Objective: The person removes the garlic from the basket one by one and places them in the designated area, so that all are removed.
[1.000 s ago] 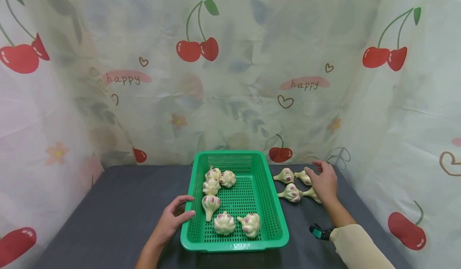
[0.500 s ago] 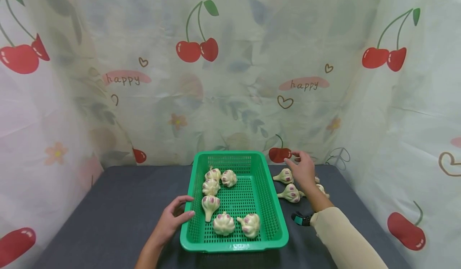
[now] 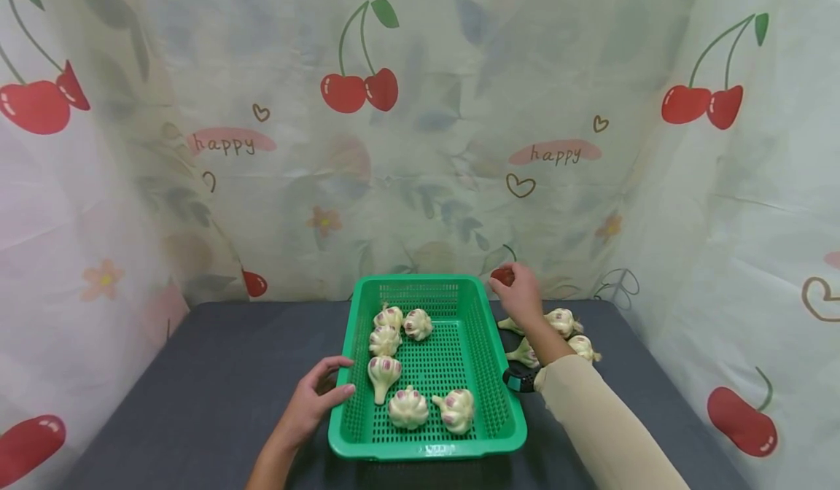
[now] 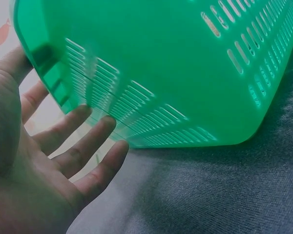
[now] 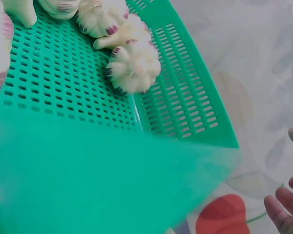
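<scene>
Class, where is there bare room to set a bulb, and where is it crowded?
Bare: the table left of the green basket and left hand; the basket's floor along its right wall, beyond the near-right garlic bulb. Crowded: the basket's left side, lined with bulbs, and the table right of the basket, where the right forearm partly hides loose bulbs.

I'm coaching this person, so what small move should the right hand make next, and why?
Probably reach over the basket toward its nearest garlic bulb: the right hand looks empty, its fingers apart, and hangs by the basket's far right corner, while the left hand is at the left rim.
</scene>
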The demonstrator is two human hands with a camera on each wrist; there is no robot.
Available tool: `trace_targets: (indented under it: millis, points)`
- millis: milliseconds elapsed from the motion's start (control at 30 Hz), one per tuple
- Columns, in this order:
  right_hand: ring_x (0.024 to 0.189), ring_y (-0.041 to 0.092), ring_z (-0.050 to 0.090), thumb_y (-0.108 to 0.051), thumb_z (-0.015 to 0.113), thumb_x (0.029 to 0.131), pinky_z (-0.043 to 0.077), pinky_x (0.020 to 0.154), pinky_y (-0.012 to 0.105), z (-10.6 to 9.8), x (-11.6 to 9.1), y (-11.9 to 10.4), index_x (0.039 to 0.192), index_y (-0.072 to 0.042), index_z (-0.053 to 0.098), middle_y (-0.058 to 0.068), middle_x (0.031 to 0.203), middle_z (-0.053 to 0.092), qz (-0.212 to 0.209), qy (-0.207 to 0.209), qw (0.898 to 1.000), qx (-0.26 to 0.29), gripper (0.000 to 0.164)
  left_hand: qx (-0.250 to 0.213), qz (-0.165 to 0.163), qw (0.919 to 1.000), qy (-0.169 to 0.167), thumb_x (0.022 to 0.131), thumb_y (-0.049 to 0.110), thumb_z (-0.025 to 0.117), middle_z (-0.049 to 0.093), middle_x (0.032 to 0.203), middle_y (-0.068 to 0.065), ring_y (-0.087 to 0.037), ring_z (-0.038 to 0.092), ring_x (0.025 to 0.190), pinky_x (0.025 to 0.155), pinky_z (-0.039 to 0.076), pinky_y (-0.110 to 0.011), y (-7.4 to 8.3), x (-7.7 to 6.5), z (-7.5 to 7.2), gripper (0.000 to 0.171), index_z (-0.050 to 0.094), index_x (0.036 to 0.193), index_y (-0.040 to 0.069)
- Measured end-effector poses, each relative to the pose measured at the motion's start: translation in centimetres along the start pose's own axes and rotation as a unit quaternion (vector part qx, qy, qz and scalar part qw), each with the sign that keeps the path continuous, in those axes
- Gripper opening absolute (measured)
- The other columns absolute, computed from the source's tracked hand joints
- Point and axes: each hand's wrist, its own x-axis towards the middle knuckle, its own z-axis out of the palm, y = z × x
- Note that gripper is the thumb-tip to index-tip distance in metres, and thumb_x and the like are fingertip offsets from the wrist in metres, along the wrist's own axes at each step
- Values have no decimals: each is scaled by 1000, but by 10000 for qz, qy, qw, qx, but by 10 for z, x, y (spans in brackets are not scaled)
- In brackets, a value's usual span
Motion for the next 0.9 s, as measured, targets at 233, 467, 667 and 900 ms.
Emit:
trace_targets:
  millis: [233,467,667,900]
  points:
    - [103,34,54,-20,66,94,45,83,48,15,5,-18,126,-3,57,19,114,57,118,-458,9986,-244,37,49,-10,10000,36,90,11,70,54,129,-20,-33,57,114,81,50,-38,-2,1,-1,37,58,124,7]
    - [116,35,53,-29,67,94,46,88,50,38,8,-29,131,-7,55,20,134,51,283,-1073,9936,-205,44,89,-21,10000,31,90,13,70,54,130,-19,-34,56,115,82,49,-38,-3,2,-2,37,58,125,8]
    - [121,38,50,-33,65,95,43,91,51,59,2,-37,134,-6,54,20,136,51,304,-1540,9869,-371,48,99,-28,9999,17,90,13,70,54,130,-19,-34,56,114,82,49,-38,-4,2,-3,38,58,125,9]
    - [122,37,51,-33,63,96,44,91,50,80,-9,-40,141,-6,48,20,140,48,187,-2145,9754,-475,55,97,-64,9999,-4,90,12,69,55,128,-19,-32,58,112,82,49,-37,-2,2,-3,37,58,125,8]
